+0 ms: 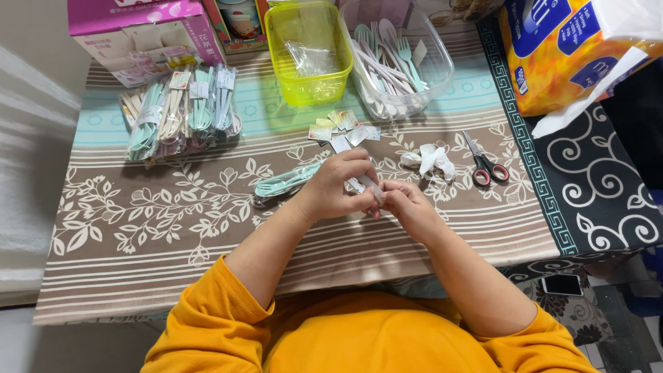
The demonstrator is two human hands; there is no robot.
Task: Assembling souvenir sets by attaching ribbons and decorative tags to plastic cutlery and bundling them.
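Note:
My left hand (pixel 338 184) and my right hand (pixel 405 202) meet over the middle of the table, both pinching a small white paper strip (pixel 364 184) between their fingertips. Just left of my left hand lies a mint-green cutlery set in a clear bag (pixel 284 182). A little heap of small printed paper labels (pixel 343 128) sits just beyond my hands. A crumpled white scrap (pixel 431 160) lies to the right of them.
Red-handled scissors (pixel 486 166) lie at the right. At the back stand a yellow-green tub (pixel 308 52) and a clear tub of loose plastic cutlery (pixel 397 62). Bagged cutlery sets (pixel 181 114) are piled at the back left by a pink box (pixel 141 31). A tissue pack (pixel 573 48) sits at the back right.

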